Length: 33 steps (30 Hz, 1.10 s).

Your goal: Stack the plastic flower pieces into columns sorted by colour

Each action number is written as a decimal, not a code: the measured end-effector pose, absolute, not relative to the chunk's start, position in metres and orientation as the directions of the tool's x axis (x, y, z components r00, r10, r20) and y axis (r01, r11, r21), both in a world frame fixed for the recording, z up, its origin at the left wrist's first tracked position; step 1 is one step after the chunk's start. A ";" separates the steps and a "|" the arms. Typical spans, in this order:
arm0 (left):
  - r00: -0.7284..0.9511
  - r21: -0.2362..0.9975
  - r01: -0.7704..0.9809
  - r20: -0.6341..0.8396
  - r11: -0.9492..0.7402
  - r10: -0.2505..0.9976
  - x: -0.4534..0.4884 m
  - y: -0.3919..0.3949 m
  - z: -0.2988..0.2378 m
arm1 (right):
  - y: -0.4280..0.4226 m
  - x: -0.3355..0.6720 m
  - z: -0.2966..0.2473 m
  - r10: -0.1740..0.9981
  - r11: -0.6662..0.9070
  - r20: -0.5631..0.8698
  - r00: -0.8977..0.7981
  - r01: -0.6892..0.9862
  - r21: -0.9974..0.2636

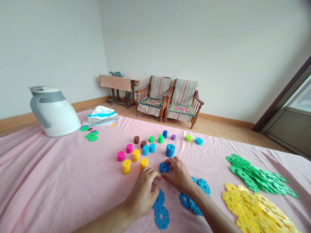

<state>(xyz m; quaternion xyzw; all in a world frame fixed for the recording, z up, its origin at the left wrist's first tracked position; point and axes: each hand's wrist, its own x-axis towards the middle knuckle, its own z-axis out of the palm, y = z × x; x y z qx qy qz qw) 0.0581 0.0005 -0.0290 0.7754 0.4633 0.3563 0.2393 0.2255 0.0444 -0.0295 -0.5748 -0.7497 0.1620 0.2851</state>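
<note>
A blue snowflake disc (164, 167), perhaps the top of a low stack, lies on the pink cloth in front of me. My right hand (178, 174) grips its right edge between thumb and fingers. Just left of it, my left hand (144, 191) is curved with thumb and forefinger apart, and nothing shows between them. Loose blue discs (162, 217) lie below my left hand. More blue discs (203, 186) are partly hidden under my right forearm. A taller blue stack (170, 150) stands just beyond my right hand.
Small stacks in yellow (126, 167), pink (120, 156), brown (136, 139) and green (160, 138) stand ahead. Heaps of green discs (257, 176) and yellow discs (257, 210) spread at right. A white jug (60, 116) and a tissue box (103, 117) stand at left.
</note>
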 end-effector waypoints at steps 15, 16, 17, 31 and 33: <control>0.325 0.701 0.527 0.356 -0.480 0.876 0.057 0.000 -0.030 | 0.026 0.245 -0.023 0.944 0.326 0.244 -0.224 0.755 -0.569; 0.327 0.700 0.527 0.356 -0.481 0.876 0.057 0.000 -0.031 | 0.023 0.245 -0.020 0.946 0.319 0.232 -0.225 0.767 -0.557; 0.329 0.700 0.528 0.354 -0.482 0.875 0.057 0.000 -0.031 | 0.022 0.245 -0.019 0.948 0.315 0.222 -0.228 0.774 -0.550; 0.361 0.667 0.566 0.327 -0.484 0.873 0.057 0.000 -0.028 | 0.021 0.238 -0.018 0.936 0.348 0.243 -0.254 0.762 -0.546; 0.357 0.668 0.567 0.328 -0.482 0.874 0.057 0.000 -0.027 | 0.021 0.238 -0.019 0.936 0.348 0.251 -0.247 0.753 -0.558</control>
